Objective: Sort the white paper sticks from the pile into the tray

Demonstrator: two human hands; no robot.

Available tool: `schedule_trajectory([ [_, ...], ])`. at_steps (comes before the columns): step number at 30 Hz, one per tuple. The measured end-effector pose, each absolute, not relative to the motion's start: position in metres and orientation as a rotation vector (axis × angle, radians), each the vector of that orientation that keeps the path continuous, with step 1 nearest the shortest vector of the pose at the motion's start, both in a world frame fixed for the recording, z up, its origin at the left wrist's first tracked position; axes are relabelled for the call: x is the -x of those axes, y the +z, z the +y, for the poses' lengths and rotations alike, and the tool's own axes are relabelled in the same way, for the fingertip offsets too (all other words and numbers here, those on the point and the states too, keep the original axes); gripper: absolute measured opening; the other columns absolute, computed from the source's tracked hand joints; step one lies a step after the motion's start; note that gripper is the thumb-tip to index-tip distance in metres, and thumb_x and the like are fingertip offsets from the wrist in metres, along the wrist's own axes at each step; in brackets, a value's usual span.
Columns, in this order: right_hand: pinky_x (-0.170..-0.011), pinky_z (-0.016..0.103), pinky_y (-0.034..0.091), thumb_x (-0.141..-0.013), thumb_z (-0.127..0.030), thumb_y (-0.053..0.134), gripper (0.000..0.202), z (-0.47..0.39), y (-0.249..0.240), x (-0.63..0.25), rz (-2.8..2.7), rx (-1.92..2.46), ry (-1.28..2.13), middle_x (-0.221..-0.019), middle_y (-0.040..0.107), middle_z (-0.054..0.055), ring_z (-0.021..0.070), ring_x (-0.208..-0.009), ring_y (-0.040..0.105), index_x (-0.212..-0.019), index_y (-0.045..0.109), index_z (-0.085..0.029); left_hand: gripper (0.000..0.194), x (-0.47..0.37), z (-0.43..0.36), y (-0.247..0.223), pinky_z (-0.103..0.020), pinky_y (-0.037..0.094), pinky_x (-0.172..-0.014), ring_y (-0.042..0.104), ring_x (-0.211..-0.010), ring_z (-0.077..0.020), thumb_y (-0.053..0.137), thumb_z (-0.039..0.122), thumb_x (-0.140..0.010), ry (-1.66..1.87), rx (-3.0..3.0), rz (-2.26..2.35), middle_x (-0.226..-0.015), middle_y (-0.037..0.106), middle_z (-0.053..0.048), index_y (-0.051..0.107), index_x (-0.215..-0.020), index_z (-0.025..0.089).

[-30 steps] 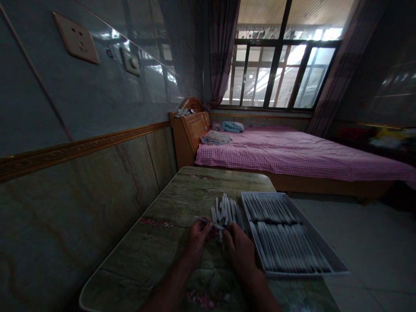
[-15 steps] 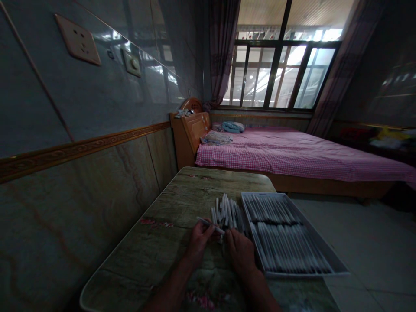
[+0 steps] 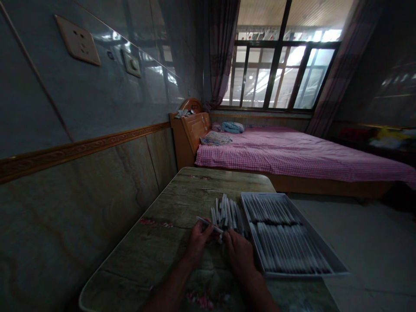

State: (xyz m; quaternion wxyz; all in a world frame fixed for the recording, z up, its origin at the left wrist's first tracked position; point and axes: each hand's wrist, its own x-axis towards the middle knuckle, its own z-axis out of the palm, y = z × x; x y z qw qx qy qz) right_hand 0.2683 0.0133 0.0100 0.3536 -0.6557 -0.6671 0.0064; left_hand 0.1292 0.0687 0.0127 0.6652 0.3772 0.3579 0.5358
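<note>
A slim white pen-like stick [image 3: 205, 221] is pinched in my left hand [image 3: 197, 239], slanting down to the right. My right hand [image 3: 239, 251] has its fingers closed at the stick's lower right end; whether it grips the stick or a small part there is hard to see. Just beyond my hands lies a loose pile of similar sticks [image 3: 226, 211] on the table. To the right, a shallow white tray [image 3: 333, 274] holds two rows of such sticks, lined up side by side with dark ends.
The marbled table [image 3: 143, 255] has a pale raised rim and stands near the tiled wall on the left. Beyond it is a bed [image 3: 276, 154] with a pink checked sheet, below a window. Tiled floor shows at the right.
My right hand has shifted very slightly at the stick's end. My left hand and the stick are almost unmoved.
</note>
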Motion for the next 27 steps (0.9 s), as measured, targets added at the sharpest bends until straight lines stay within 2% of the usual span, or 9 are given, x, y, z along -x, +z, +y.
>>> schedule_trajectory([
  [9,-0.054,0.024,0.026,-0.098,-0.035,0.029,0.042,0.014,0.007,-0.269,-1.729,1.663,0.171,-0.061,0.06,0.0,0.0119,-0.055,0.057,-0.067,0.054,-0.021,0.046,-0.129,0.069,0.013,-0.028,0.055,-0.059,0.067,-0.064,-0.0169,0.083,0.043,-0.058,1.181,-0.946,0.777,-0.071,0.069,0.001,0.055,-0.085,0.018],
  [14,-0.054,0.022,0.034,-0.095,-0.045,0.033,0.04,0.013,0.019,-0.27,-1.403,1.489,0.383,-0.061,0.056,-0.001,0.0127,-0.056,0.052,-0.068,0.053,-0.022,0.042,-0.123,0.069,0.016,-0.028,0.053,-0.058,0.066,-0.063,-0.0175,0.079,0.046,-0.062,1.29,-1.017,0.887,-0.075,0.069,-0.001,0.057,-0.084,0.019],
  [18,-0.056,0.023,0.041,-0.091,-0.053,0.039,0.04,0.012,0.027,-0.277,-1.026,1.385,0.455,-0.067,0.059,0.0,0.0148,-0.062,0.053,-0.083,0.059,-0.02,0.02,-0.118,0.067,0.01,-0.027,0.05,-0.063,0.064,-0.067,-0.0178,0.073,0.032,-0.067,1.354,-1.266,1.08,-0.07,0.066,0.0,0.062,-0.077,0.02],
  [21,-0.059,0.024,0.044,-0.089,-0.056,0.042,0.041,0.013,0.025,-0.28,-0.953,1.362,0.473,-0.07,0.062,0.001,0.016,-0.065,0.055,-0.089,0.061,-0.019,0.007,-0.116,0.062,0.007,-0.029,0.048,-0.071,0.063,-0.074,-0.0192,0.069,0.019,-0.068,1.266,-1.603,1.166,-0.074,0.066,-0.001,0.066,-0.074,0.021],
  [27,-0.066,0.026,0.045,-0.089,-0.049,0.045,0.035,0.016,0.017,-0.281,-1.03,1.353,0.481,-0.08,0.065,0.003,0.0175,-0.072,0.058,-0.09,0.063,-0.019,0.021,-0.119,0.052,0.011,-0.032,0.045,-0.083,0.061,-0.09,-0.0208,0.063,0.007,-0.071,0.966,-2.127,1.234,-0.092,0.063,-0.003,0.07,-0.083,0.023],
])
